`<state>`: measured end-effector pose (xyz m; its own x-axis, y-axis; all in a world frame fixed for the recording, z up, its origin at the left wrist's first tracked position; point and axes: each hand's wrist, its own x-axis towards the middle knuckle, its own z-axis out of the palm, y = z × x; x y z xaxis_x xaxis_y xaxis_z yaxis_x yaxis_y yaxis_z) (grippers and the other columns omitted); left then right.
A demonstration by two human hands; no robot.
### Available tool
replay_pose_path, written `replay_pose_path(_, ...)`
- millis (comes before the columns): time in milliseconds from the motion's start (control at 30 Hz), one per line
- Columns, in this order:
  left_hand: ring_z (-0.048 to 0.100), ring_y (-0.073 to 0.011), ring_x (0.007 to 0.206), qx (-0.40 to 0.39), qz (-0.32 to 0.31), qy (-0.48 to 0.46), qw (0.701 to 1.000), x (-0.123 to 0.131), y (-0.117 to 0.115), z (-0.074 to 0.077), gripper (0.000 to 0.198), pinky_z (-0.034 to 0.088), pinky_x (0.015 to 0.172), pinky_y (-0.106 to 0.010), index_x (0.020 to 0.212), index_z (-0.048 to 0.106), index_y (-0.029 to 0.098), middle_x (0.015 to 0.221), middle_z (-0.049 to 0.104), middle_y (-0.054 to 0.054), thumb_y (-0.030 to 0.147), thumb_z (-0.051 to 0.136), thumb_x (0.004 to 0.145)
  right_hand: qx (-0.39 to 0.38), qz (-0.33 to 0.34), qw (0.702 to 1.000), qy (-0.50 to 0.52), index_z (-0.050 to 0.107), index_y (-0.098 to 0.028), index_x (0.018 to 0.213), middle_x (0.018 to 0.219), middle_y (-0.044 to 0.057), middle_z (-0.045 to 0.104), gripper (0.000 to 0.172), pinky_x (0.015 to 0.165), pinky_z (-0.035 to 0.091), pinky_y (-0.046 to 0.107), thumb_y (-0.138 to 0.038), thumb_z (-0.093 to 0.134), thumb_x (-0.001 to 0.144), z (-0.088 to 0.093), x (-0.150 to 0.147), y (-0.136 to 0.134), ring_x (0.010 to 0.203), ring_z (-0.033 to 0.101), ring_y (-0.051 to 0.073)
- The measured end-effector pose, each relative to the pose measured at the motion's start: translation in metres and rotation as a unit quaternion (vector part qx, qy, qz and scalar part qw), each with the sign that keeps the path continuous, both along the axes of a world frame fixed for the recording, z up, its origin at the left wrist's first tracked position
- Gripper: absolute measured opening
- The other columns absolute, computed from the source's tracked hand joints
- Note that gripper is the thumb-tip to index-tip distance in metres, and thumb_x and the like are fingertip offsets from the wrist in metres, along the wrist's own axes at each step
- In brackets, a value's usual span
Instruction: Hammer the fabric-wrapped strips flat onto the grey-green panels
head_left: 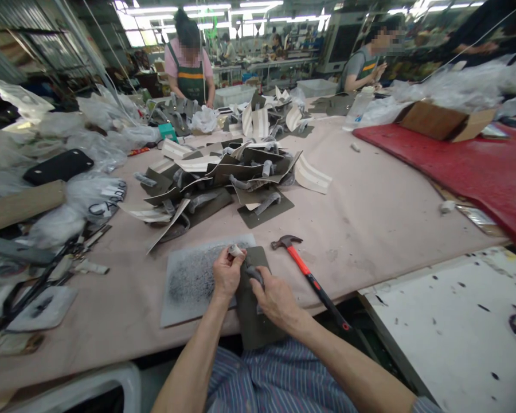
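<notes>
Item in work: left hand (227,274), thumb and forefinger pinching the pale rolled end of a grey strap (236,250); right hand (275,298), fingers curled tight over the strap's other end, holding it against a dark olive flat leather panel (251,324) that overhangs the near edge of the pinkish table (370,212), partly on a speckled grey work pad (189,281). Red-handled claw hammer (309,276) lies just beside, unheld. Beyond, a heap of like olive panels (223,178): one piece in hand, many piled, and whether those are finished or waiting cannot be told.

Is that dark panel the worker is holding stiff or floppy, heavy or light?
Likely fairly stiff: the panel juts past the table edge without sagging much. Probably light too: the left hand and right hand hold it just by pinching its strap.
</notes>
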<state>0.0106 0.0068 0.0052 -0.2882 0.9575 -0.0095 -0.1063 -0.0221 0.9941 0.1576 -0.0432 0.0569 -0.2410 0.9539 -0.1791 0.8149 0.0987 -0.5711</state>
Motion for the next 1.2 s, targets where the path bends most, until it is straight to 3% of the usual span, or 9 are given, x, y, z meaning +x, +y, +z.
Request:
replay_pose_path(233,0.071,-0.0198,0.088,0.006,-0.020,0.013,1.000,0.000,0.010,-0.004,0.035,0.055,0.085,-0.032,0.100,0.065,0.015,0.093,0.075,-0.008,0.041,0.074,0.077,-0.017,0.023,0.999,0.019,0.049,-0.015,0.134,0.102,0.014,0.070,0.048,0.079,0.045,0.032,-0.046,0.049,0.098,0.001,0.009,0.006,0.097,0.067,0.028)
replay_pose_path(500,0.071,-0.0212,0.093,0.003,-0.081,0.078,0.994,0.005,0.012,-0.011,0.030,0.054,0.088,-0.033,0.103,0.065,0.017,0.097,0.075,-0.008,0.036,0.070,0.081,-0.019,0.045,0.999,0.002,0.051,-0.011,0.133,0.100,0.017,0.071,0.046,0.078,0.045,0.035,-0.040,0.050,0.098,0.002,0.005,0.003,0.095,0.068,0.030)
replay_pose_path(667,0.071,-0.0207,0.092,-0.007,-0.091,0.096,0.991,0.005,0.014,-0.013,0.030,0.054,0.088,-0.033,0.103,0.065,0.017,0.096,0.075,-0.007,0.038,0.069,0.082,-0.013,0.045,0.998,0.041,0.052,-0.014,0.132,0.099,0.014,0.070,0.049,0.077,0.045,0.034,-0.047,0.053,0.096,0.001,0.011,0.004,0.093,0.067,0.029)
replay_pose_path(800,0.071,-0.0208,0.090,-0.011,-0.086,0.071,0.994,0.006,0.016,-0.011,0.032,0.054,0.087,-0.033,0.103,0.065,0.016,0.094,0.075,-0.007,0.039,0.070,0.081,0.038,0.009,0.995,0.095,0.054,-0.017,0.128,0.103,0.009,0.067,0.043,0.081,0.046,0.032,-0.046,0.050,0.097,-0.009,0.030,0.008,0.092,0.064,0.023)
replay_pose_path(967,0.071,-0.0214,0.090,-0.015,-0.099,0.070,0.992,0.006,0.017,-0.011,0.032,0.054,0.086,-0.034,0.102,0.065,0.016,0.093,0.075,-0.008,0.039,0.070,0.081,0.106,-0.101,0.987,-0.069,0.058,-0.012,0.119,0.109,0.014,0.060,0.034,0.087,0.044,0.036,-0.037,0.055,0.095,-0.024,0.081,0.019,0.097,0.058,0.026)
replay_pose_path(1100,0.070,-0.0219,0.091,-0.015,-0.107,0.092,0.990,0.006,0.017,-0.010,0.030,0.053,0.087,-0.034,0.104,0.064,0.017,0.094,0.075,-0.008,0.037,0.068,0.083,0.062,-0.093,0.975,-0.189,0.060,-0.013,0.108,0.100,0.013,0.058,0.025,0.078,0.043,0.035,-0.033,0.056,0.094,-0.034,0.111,0.021,0.089,0.057,0.027)
replay_pose_path(1200,0.070,-0.0212,0.090,-0.012,-0.118,0.120,0.986,0.006,0.018,-0.006,0.026,0.053,0.085,-0.033,0.103,0.065,0.017,0.092,0.075,-0.007,0.034,0.066,0.083,0.013,-0.104,0.982,-0.159,0.058,-0.013,0.106,0.101,0.013,0.058,0.018,0.075,0.041,0.033,-0.024,0.051,0.094,-0.037,0.118,0.025,0.087,0.058,0.025)
